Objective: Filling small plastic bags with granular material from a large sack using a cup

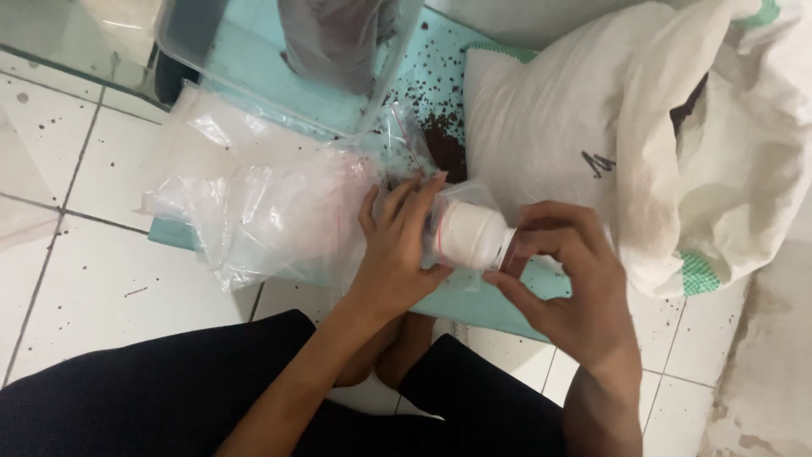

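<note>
A small white plastic bottle [470, 234] lies on its side inside a clear zip bag [448, 199]. My left hand [397, 250] wraps around the bag and the bottle's left end. My right hand [568, 283] pinches the bottle's right end and the bag's edge between thumb and fingers. Both hands hover over a teal mat [474, 300] on the white tiled floor.
A heap of clear plastic bags [254, 203] lies left of my hands. A large white woven sack [626, 144] fills the right side. A clear plastic tub [279, 59] with a dark bag sits behind. Dark granules [441, 135] are scattered on the mat. My dark-clad knees are below.
</note>
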